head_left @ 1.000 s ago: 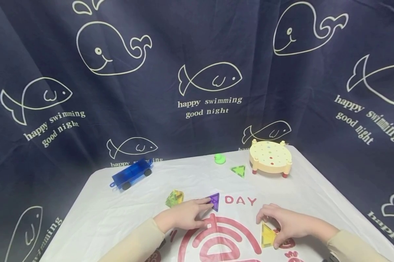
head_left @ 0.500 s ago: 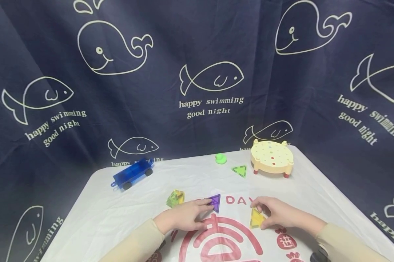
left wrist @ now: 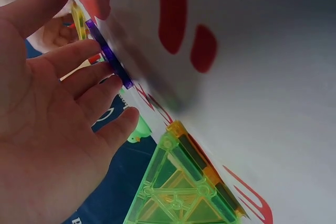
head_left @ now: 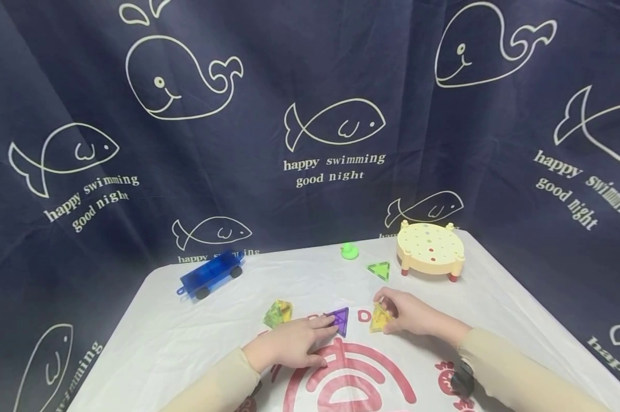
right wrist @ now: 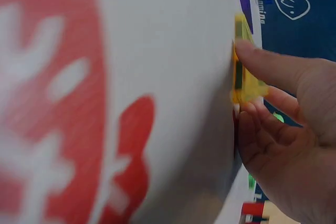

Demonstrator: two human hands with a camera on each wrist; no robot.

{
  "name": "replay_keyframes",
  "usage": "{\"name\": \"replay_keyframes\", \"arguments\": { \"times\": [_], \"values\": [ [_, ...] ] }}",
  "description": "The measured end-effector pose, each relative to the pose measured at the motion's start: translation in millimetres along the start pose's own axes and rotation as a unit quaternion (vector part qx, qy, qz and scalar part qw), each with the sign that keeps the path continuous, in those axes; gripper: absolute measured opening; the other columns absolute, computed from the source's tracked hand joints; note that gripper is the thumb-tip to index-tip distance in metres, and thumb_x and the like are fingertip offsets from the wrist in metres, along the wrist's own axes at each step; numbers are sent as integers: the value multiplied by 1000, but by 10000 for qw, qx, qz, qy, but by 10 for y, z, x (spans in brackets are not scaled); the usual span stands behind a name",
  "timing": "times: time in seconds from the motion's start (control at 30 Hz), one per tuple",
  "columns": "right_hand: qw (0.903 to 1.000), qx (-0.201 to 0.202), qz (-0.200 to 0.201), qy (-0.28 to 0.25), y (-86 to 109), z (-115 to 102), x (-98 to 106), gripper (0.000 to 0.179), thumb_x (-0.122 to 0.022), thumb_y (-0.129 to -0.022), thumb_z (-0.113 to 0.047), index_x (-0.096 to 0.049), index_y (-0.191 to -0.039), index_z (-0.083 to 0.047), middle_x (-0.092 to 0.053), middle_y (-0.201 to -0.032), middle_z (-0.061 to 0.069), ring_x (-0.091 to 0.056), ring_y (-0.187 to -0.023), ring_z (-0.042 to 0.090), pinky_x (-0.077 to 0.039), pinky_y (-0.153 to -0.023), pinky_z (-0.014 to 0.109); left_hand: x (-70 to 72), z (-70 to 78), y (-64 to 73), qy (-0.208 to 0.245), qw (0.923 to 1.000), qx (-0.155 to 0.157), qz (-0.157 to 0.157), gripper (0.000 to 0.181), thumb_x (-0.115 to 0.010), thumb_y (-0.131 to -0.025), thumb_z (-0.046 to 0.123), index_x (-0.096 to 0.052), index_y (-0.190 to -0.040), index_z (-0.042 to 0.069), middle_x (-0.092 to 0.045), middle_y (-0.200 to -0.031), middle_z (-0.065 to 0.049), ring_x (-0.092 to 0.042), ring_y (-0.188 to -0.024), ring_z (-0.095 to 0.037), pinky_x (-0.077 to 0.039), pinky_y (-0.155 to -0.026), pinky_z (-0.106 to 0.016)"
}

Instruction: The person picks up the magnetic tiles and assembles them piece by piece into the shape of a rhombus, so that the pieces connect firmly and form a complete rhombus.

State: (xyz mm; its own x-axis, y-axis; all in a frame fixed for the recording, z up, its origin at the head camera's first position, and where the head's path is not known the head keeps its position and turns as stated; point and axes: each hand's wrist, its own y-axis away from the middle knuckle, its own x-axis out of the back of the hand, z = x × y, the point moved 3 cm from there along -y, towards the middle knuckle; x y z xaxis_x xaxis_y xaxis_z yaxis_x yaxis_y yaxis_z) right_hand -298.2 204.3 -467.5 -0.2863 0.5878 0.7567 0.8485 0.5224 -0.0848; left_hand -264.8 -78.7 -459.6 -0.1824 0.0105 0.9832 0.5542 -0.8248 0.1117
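Note:
My left hand rests low over the table, fingers straight, their tips touching a translucent purple triangle magnetic tile. That tile lies flat in the left wrist view. My right hand pinches a translucent yellow triangle magnetic tile between thumb and fingers, just right of the purple one. In the right wrist view, the yellow tile is at table level, partly covered by the thumb. A green and yellow pyramid of tiles stands beyond my left hand; its green side faces the left wrist camera.
A blue wheeled car base sits at the back left. Toward the back right are a green duck, a flat green triangle tile and a cream round pegged stand. A dark blue printed curtain hangs behind the table.
My right hand has carried the yellow tile left and away from me, close to the purple tile. My left hand has stayed nearly in place on the purple tile.

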Motion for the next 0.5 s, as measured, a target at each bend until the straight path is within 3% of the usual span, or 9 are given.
{"name": "replay_keyframes", "arguments": {
  "times": [0.17, 0.37, 0.5],
  "values": [
    [9998, -80, 152, -61, -172, -23, -46, 62, -88, -73, -2, -52, -124, -4, -59, -87, 2, -52, -73, 16, -47, -64, 29, -9, -1, 0, 65, 9999, -5, -84, 69, -65, -97, 47, -47, -153, 13, -36, -162, -6, -36, -147, -25, -32, -118, -37],
    [9964, -352, 212, -742, -311, -5, -86, 60, -79, -81, 8, -49, -132, -2, -61, -94, 10, -61, -62, 18, -50, -47, 28, 1, -14, 5, 195, 9997, 12, -131, 67, -66, -96, 46, -48, -153, 13, -37, -162, -6, -35, -147, -27, -32, -119, -39],
    [9940, -492, 333, -919, -403, -7, -117, 63, -73, -82, 12, -48, -138, -1, -60, -98, 11, -62, -65, 19, -53, -50, 30, -2, -37, 7, 278, 9995, 30, -148, 67, -66, -96, 45, -49, -152, 14, -37, -162, -6, -36, -147, -28, -32, -119, -40]
  ]
}}
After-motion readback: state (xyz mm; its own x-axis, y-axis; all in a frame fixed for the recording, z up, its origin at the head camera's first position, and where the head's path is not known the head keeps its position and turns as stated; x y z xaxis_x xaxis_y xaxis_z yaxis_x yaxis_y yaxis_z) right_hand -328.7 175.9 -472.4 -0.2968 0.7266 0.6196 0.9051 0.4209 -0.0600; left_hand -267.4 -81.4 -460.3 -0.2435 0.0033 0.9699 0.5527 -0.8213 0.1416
